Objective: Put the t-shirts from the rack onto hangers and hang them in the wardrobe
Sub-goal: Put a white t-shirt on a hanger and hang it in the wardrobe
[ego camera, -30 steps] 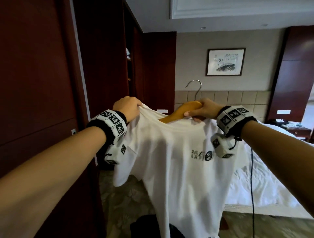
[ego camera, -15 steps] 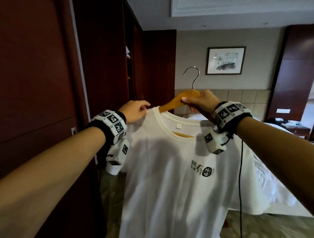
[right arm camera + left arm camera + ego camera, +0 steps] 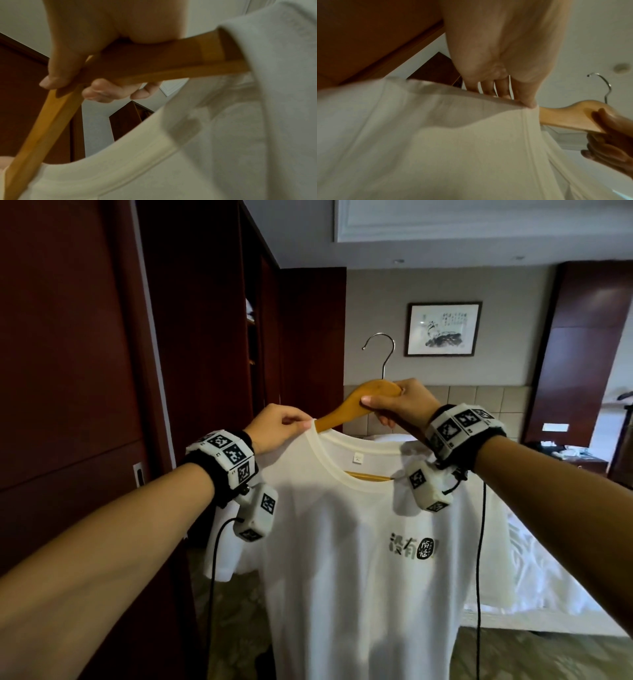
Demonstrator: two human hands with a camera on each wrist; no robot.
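Observation:
A white t-shirt [image 3: 359, 559] with a dark chest print hangs in front of me on a wooden hanger [image 3: 346, 416] with a metal hook [image 3: 383, 350]. My right hand [image 3: 394, 405] grips the hanger's top just under the hook; in the right wrist view its fingers [image 3: 102, 92] curl round the wood [image 3: 154, 65]. My left hand [image 3: 277, 429] pinches the t-shirt's collar [image 3: 525, 108] at the left shoulder, where the hanger arm [image 3: 565, 116] enters the neck. The hanger's right arm is hidden inside the t-shirt [image 3: 240, 135].
Dark red wardrobe doors [image 3: 85, 371] fill the left side, with an open section [image 3: 251, 337] further back. A bed with white sheets [image 3: 534, 577] stands at the right, a bedside table [image 3: 579, 460] beyond it. Patterned carpet [image 3: 548, 655] lies below.
The hanger and t-shirt rose, and the collar now sits round the hanger's neck. My left hand shifted from gripping the shoulder fabric to pinching the collar edge.

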